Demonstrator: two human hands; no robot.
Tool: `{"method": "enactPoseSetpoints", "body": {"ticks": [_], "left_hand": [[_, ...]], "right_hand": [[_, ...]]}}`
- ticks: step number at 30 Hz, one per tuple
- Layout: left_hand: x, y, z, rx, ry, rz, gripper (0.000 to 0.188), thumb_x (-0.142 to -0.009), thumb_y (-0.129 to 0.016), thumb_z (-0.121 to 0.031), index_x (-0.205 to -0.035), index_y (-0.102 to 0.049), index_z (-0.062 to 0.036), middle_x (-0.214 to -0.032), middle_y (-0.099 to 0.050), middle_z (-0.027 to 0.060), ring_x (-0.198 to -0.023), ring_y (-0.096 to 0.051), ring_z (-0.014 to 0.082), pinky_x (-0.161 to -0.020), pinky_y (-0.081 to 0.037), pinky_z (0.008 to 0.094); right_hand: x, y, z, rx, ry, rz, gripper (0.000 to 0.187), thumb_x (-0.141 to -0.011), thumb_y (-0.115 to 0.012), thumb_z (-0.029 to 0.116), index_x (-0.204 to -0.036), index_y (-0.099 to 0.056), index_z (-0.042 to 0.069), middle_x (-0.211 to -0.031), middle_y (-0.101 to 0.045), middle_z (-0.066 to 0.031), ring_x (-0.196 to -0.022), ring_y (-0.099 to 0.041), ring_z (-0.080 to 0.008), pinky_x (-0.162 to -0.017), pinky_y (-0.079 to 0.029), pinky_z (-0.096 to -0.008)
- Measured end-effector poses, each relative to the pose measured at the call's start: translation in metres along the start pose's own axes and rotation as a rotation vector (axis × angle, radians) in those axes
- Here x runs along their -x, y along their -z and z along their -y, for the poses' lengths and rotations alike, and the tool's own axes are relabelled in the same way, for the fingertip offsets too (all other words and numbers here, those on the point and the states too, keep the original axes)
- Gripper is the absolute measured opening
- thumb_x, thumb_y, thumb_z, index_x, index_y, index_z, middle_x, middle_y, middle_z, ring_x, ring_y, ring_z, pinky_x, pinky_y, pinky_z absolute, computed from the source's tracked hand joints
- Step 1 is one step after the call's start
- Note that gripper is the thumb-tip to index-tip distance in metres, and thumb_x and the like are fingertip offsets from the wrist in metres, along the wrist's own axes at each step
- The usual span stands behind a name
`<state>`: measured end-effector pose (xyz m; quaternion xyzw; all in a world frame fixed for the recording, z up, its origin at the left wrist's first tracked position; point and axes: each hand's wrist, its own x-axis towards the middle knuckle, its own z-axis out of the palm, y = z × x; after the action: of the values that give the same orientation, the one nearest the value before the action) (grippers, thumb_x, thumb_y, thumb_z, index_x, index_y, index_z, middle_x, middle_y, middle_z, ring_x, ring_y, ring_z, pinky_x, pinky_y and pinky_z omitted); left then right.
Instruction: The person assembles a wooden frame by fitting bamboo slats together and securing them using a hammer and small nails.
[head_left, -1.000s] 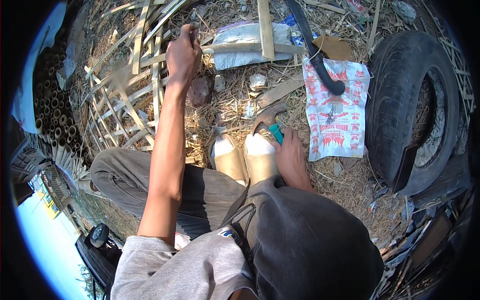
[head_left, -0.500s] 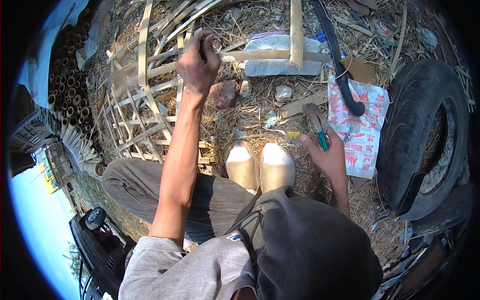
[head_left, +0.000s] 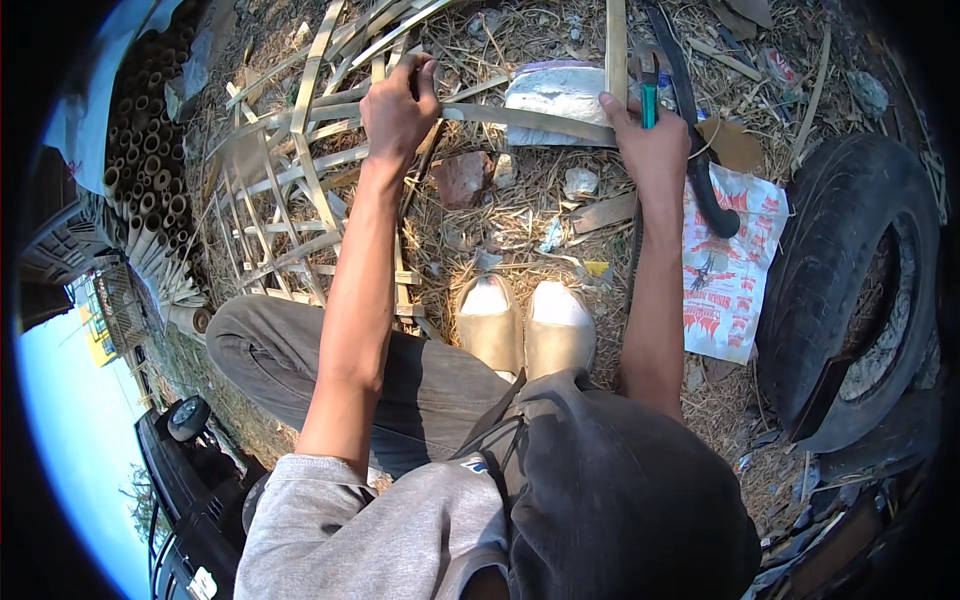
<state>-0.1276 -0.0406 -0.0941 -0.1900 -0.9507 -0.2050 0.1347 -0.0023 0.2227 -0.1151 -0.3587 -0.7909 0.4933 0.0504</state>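
Observation:
My left hand (head_left: 397, 112) is closed at the edge of a lattice of split bamboo strips (head_left: 310, 185), gripping a flat bamboo strip (head_left: 530, 120). That strip runs rightward to my right hand (head_left: 652, 150). Closed in my right hand is a pair of pincers (head_left: 650, 100) with green handles, jaws pointing away from me. The right thumb lies at the near end of an upright bamboo slat (head_left: 617, 50); whether it presses on the strip I cannot tell. Beneath the strip sits a whitish block (head_left: 555, 92).
Right of my right hand lies a dark curved-handled tool (head_left: 712, 205) on a printed white sack (head_left: 735, 270). A worn tyre (head_left: 800, 270) stands beyond it. A reddish stone (head_left: 462, 180) rests before my slippers (head_left: 558, 335). Bamboo poles (head_left: 150, 170) are stacked at far left.
My right hand has carried the pincers up and away from beside my feet to the right end of the strip. The left hand keeps its hold, nearly still.

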Motion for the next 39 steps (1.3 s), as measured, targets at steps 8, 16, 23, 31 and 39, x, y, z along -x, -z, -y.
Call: {"method": "enactPoseSetpoints", "body": {"ticks": [8,16,23,31,39], "left_hand": [[0.007,-0.009,-0.001,0.093,0.059,-0.023,0.017,-0.098,-0.064,-0.02,-0.102,-0.073,-0.006,-0.075,-0.074,0.0142,-0.061,-0.073,0.0256,-0.055,-0.054,0.0365],[0.014,-0.013,0.002,0.043,0.084,-0.115,0.019,-0.098,-0.063,-0.019,-0.101,-0.073,-0.004,-0.069,-0.072,0.0142,-0.059,-0.073,0.0265,-0.055,-0.055,0.0364],[0.016,-0.016,0.018,0.122,-0.013,-0.151,0.018,-0.099,-0.063,-0.02,-0.1,-0.073,-0.0049,-0.071,-0.073,0.0133,-0.059,-0.072,0.0243,-0.055,-0.054,0.0359],[0.009,0.001,-0.015,-0.084,0.077,-0.03,0.021,-0.096,-0.071,-0.027,-0.105,-0.075,-0.0084,-0.085,-0.076,0.011,-0.072,-0.074,0.0256,-0.062,-0.054,0.0348],[0.023,-0.009,-0.073,0.296,-0.028,-0.052,0.016,-0.093,-0.073,-0.018,-0.097,-0.074,-0.002,-0.089,-0.075,0.0123,-0.079,-0.072,0.0247,-0.073,-0.055,0.0371]], "right_hand": [[-0.032,0.018,-0.022,-0.211,0.017,0.149,0.035,-0.077,-0.088,0.03,-0.081,-0.07,0.0,-0.063,-0.063,-0.0038,-0.053,-0.058,-0.0157,-0.053,-0.047,-0.0317],[0.014,-0.001,-0.008,-0.663,-0.267,0.401,0.035,-0.083,-0.086,0.033,-0.086,-0.07,0.002,-0.061,-0.053,0.005,-0.049,-0.042,-0.0028,-0.045,-0.03,-0.0226],[0.026,-0.033,-0.02,-0.324,-0.004,0.163,0.043,-0.081,-0.085,0.038,-0.083,-0.073,-0.003,-0.069,-0.067,-0.007,-0.062,-0.058,-0.0142,-0.06,-0.047,-0.033],[0.025,-0.016,-0.022,-0.217,-0.013,0.07,0.046,-0.082,-0.086,0.04,-0.082,-0.07,-0.003,-0.061,-0.061,-0.0029,-0.057,-0.053,-0.011,-0.056,-0.044,-0.0323],[0.107,0.052,-0.063,0.013,-0.243,0.216,0.051,-0.084,-0.084,0.047,-0.074,-0.067,0.0,-0.06,-0.057,-0.0005,-0.055,-0.048,-0.0086,-0.053,-0.039,-0.0277]]}}
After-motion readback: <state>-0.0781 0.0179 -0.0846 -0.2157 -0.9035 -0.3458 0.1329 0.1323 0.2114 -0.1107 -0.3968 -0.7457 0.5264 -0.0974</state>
